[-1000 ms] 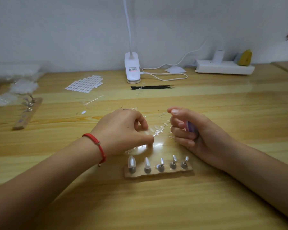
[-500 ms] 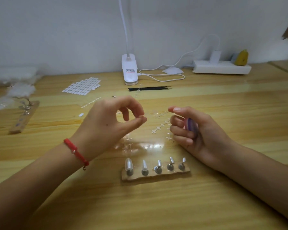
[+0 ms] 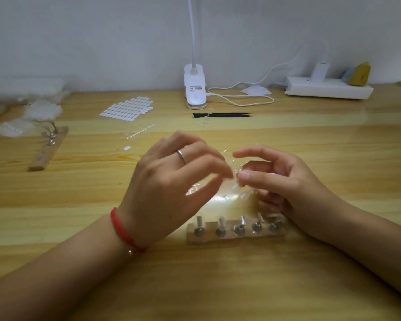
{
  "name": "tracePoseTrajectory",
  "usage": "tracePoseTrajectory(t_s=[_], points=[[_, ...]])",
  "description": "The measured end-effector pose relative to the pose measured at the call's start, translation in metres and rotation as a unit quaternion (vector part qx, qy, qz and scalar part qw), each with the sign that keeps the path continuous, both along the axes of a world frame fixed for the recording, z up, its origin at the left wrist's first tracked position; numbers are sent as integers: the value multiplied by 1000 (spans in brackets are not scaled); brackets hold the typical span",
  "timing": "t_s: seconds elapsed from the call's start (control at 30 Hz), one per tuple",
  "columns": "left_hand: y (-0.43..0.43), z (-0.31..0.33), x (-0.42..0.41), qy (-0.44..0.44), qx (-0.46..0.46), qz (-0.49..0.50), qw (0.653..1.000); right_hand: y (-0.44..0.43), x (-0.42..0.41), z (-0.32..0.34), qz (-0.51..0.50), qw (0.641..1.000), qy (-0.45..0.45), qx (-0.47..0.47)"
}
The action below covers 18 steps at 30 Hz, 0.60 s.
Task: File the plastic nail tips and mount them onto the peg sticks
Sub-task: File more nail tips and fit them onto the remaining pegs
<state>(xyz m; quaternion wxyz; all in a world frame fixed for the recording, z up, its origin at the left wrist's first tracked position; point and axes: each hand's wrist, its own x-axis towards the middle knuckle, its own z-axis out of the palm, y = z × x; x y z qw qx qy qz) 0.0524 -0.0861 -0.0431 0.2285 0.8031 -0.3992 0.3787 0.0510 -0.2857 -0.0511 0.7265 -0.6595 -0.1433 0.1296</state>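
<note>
My left hand (image 3: 171,181) hovers over the table's middle, its thumb and forefinger pinching a small clear nail tip (image 3: 236,186). My right hand (image 3: 287,188) meets it from the right, thumb touching the same tip, while its lower fingers curl around a purple nail file (image 3: 273,174) that is mostly hidden in the palm. Just in front of both hands lies a wooden peg block (image 3: 235,238) with several metal pegs; the two left pegs carry clear tips. Clear sprue strips (image 3: 192,189) lie on the table under my hands.
A second peg block (image 3: 48,151) lies at the left, with bags of clear tips (image 3: 42,110) behind it. A sheet of white adhesive tabs (image 3: 127,108), black tweezers (image 3: 222,115), a clip lamp base (image 3: 195,91) and a power strip (image 3: 329,89) sit along the back.
My left hand lifted off the sprue strips with a tip pinched and moved right to meet my right hand, which rose slightly and opened its thumb and forefinger toward it.
</note>
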Motion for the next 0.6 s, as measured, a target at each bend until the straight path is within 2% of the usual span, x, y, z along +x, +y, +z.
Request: tracePoseTrajectory(t_s=[0.07, 0.13, 0.23, 0.33, 0.43, 0.6], points=[[0, -1, 0, 93, -41, 22, 995, 0, 2, -1, -27, 999, 18, 22], [0, -2, -2, 215, -93, 17, 972, 1, 3, -3, -40, 999, 20, 27], [-1, -5, -3, 371, -172, -17, 913, 1, 2, -6, -58, 998, -3, -16], [-6, -5, -1, 460, -231, -37, 856, 1, 2, -8, -77, 996, -22, -31], [-6, -5, 2, 511, -282, -25, 812, 1, 3, -9, -73, 997, -24, -16], [-6, -5, 3, 504, -275, -18, 818, 3, 0, -7, -61, 996, -28, -52]])
